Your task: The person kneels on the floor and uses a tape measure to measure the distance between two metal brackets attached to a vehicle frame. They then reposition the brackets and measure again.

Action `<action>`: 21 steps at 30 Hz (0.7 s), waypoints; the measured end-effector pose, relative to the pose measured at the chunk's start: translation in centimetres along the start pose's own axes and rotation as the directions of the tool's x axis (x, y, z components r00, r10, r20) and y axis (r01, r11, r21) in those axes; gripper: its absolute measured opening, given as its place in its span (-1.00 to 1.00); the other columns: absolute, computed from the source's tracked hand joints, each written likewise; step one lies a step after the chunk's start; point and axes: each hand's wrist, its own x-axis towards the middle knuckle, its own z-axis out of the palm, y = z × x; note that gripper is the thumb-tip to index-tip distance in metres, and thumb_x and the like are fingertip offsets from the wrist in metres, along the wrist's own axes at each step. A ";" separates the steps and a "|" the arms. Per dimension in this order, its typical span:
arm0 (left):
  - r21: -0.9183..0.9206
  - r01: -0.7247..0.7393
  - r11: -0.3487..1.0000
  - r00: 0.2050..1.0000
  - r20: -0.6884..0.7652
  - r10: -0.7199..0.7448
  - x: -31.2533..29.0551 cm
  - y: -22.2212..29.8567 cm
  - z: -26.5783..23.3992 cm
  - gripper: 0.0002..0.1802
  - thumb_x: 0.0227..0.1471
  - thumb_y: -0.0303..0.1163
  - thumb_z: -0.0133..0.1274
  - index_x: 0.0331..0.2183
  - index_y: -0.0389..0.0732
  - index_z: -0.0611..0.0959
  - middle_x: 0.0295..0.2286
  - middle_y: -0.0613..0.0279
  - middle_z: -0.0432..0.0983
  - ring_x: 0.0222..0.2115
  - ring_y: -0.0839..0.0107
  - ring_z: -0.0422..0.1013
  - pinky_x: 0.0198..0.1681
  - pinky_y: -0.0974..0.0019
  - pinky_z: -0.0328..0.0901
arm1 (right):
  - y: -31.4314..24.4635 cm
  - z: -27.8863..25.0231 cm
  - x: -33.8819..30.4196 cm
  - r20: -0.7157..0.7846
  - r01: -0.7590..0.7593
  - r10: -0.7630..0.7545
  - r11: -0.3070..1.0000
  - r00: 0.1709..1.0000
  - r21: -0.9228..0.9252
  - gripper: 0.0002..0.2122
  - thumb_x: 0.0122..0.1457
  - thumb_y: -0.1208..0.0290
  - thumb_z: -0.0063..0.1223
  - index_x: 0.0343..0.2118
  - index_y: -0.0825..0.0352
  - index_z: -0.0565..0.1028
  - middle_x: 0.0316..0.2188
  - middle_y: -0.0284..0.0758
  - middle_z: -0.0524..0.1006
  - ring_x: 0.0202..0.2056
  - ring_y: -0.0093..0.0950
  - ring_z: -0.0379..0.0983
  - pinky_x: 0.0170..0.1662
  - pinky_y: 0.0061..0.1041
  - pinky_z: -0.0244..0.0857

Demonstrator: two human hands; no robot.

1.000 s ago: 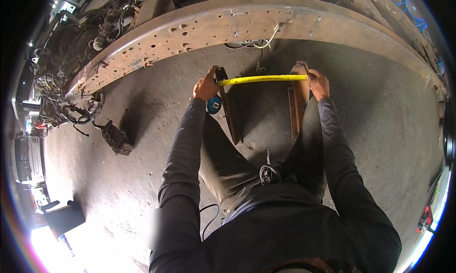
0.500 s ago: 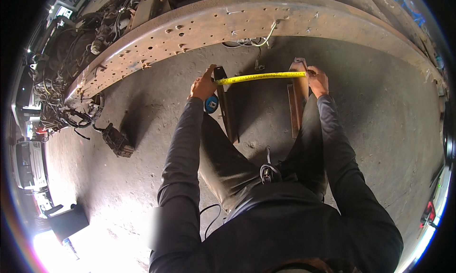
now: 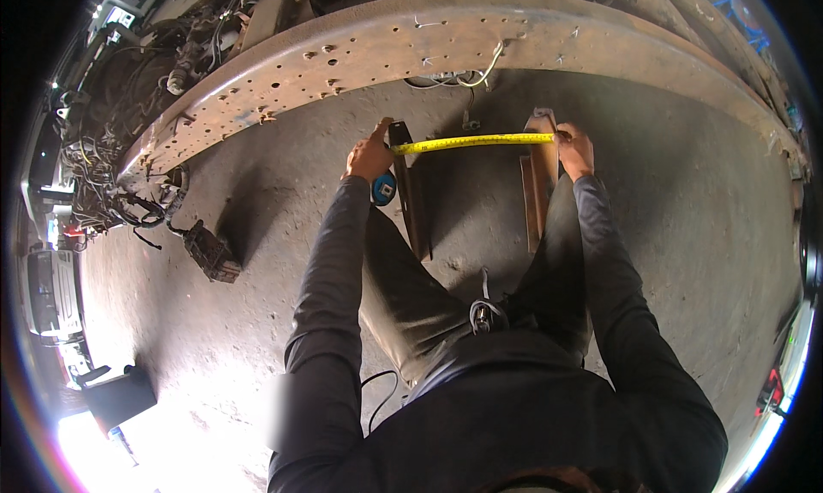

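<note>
A yellow tape measure [image 3: 476, 141] stretches between my hands, across the tops of two upright metal brackets. My left hand [image 3: 370, 157] grips its near-case end beside the dark left bracket [image 3: 413, 201], one finger pointing forward along the metal. Below that hand shows the blue tape case [image 3: 383, 189]. At the other end, my right hand [image 3: 576, 148] is closed on the tape's tip against the outer edge of the rusty brown right bracket [image 3: 540, 184]. My legs stand close to both brackets.
A long rusty frame rail [image 3: 386, 43] with many holes arches across the far side. Wires and machine parts [image 3: 111, 176] crowd the left, with a dirty boxy part [image 3: 211, 253] hanging on a cable by the concrete floor [image 3: 686, 236]. A dark box [image 3: 120, 399] sits lower left.
The view has shifted very slightly. Both hands keep the tape stretched over the brackets in nearly the same place.
</note>
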 end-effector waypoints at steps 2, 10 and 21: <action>0.001 -0.013 1.000 1.000 -0.003 0.013 0.0 -0.1 0.0 -0.23 0.06 -0.33 0.16 0.28 0.19 0.29 -0.18 -0.07 0.65 -0.13 -0.06 0.57 -0.06 -0.05 0.43 | 0.0 0.0 0.0 -0.011 0.031 -0.031 0.999 0.999 -0.006 -0.74 0.12 0.29 0.17 -0.14 0.26 0.59 -0.25 -0.15 0.64 -0.19 -0.11 0.59 -0.15 -0.24 0.43; -0.021 -0.016 1.000 1.000 0.017 0.016 0.2 -0.7 0.3 -0.17 0.04 -0.26 0.15 0.32 0.18 0.25 -0.18 -0.18 0.62 -0.10 -0.11 0.54 -0.04 -0.10 0.41 | 0.1 -0.2 -0.2 0.023 0.007 -0.006 1.000 1.000 -0.022 -0.75 0.19 0.31 0.17 -0.10 0.27 0.58 -0.22 -0.14 0.65 -0.17 -0.18 0.61 -0.13 -0.27 0.44; -0.044 0.010 0.999 0.999 0.042 -0.008 -0.3 -0.2 -0.5 -0.15 0.04 -0.28 0.18 0.32 0.20 0.23 -0.08 -0.18 0.58 -0.02 -0.09 0.50 0.03 -0.05 0.38 | 2.5 1.3 0.9 -0.006 0.052 -0.052 0.996 0.999 0.072 -0.77 0.19 0.42 0.16 -0.10 0.34 0.59 -0.40 -0.36 0.61 -0.47 -0.60 0.49 -0.44 -0.53 0.41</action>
